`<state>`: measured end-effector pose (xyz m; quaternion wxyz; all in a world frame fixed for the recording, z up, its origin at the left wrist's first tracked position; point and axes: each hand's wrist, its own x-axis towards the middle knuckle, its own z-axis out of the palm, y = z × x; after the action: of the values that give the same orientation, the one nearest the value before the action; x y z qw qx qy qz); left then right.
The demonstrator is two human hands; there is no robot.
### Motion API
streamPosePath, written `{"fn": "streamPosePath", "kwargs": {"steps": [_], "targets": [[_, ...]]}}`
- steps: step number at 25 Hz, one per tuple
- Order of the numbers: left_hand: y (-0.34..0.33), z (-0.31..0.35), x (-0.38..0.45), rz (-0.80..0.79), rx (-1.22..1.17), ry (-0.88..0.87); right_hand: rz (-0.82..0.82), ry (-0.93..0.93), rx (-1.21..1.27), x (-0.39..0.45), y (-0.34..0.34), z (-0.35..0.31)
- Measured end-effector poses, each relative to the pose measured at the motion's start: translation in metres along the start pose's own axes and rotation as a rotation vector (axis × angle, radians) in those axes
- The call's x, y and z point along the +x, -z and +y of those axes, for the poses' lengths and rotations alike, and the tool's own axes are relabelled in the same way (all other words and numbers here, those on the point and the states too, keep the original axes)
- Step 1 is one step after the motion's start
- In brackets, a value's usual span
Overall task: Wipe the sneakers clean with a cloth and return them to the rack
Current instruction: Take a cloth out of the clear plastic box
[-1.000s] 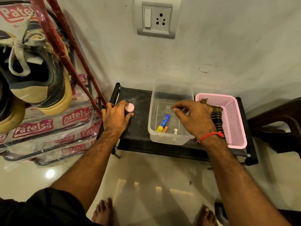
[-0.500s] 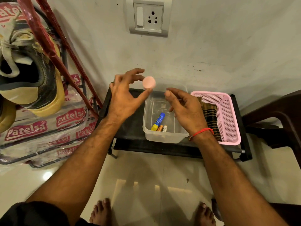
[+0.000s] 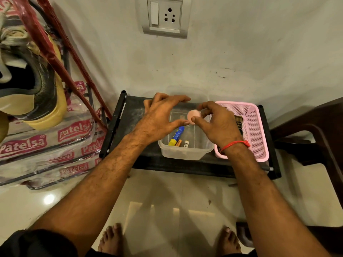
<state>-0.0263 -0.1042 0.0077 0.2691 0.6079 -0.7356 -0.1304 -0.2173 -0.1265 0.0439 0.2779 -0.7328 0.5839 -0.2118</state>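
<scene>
Standing barefoot on the glossy pale tiled floor (image 3: 163,210), both forearms reaching forward over a low black shelf stand (image 3: 118,127). Hovering above the clear plastic rectangular tub (image 3: 185,153), which is holding a blue-and-yellow marker (image 3: 177,135) and two small batteries (image 3: 182,143). Pinching a small round pale-pink cap (image 3: 193,115) between thumb and fingertips of the right hand (image 3: 219,125), a red thread (image 3: 235,144) circling that wrist. Spreading the left hand (image 3: 159,117) just beside the cap, fingers relaxed and apart, thumb tip almost touching the cap, grip on nothing. Sitting right of the tub, touching it: a pink perforated plastic basket (image 3: 254,130) with a dark checked cloth (image 3: 239,123) lying inside. Resting up at far left on the red metal rack (image 3: 46,41): a worn black leather sneaker with a tan-yellow sole and greyish laces (image 3: 37,89), tilted toe-down, well apart from both hands. Hanging on the grey wall beyond: a white switch-and-socket plate (image 3: 165,15).
</scene>
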Motion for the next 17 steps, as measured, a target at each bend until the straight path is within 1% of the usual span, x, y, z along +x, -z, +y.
{"fn": "streamPosePath", "kwargs": {"steps": [2,3,4,5,7,11,13,15,17], "targets": [[-0.002,-0.005,-0.001,-0.012,0.039,0.049,-0.033,0.004,-0.339,-0.002,0.001,0.007],[-0.002,-0.007,-0.002,-0.006,0.041,0.067,-0.069,-0.022,-0.438,-0.004,0.000,0.009],[-0.003,-0.009,-0.002,0.000,0.037,0.084,-0.096,-0.044,-0.485,-0.005,-0.003,0.010],[-0.003,-0.010,-0.001,0.008,0.031,0.101,-0.110,-0.052,-0.491,-0.006,-0.006,0.011],[-0.003,-0.012,-0.001,0.026,0.018,0.130,-0.082,-0.034,-0.457,-0.006,-0.012,0.010],[-0.002,-0.014,-0.001,0.025,0.005,0.179,0.073,0.047,-0.295,0.001,-0.012,0.014],[-0.001,-0.013,-0.002,0.019,-0.024,0.218,0.101,0.038,-0.220,0.003,-0.008,0.017],[0.000,-0.012,-0.003,0.046,-0.097,0.297,0.049,-0.048,-0.216,0.004,-0.003,0.017],[0.001,-0.010,-0.007,0.061,-0.168,0.445,-0.055,-0.146,-0.251,0.004,0.002,0.016]]}}
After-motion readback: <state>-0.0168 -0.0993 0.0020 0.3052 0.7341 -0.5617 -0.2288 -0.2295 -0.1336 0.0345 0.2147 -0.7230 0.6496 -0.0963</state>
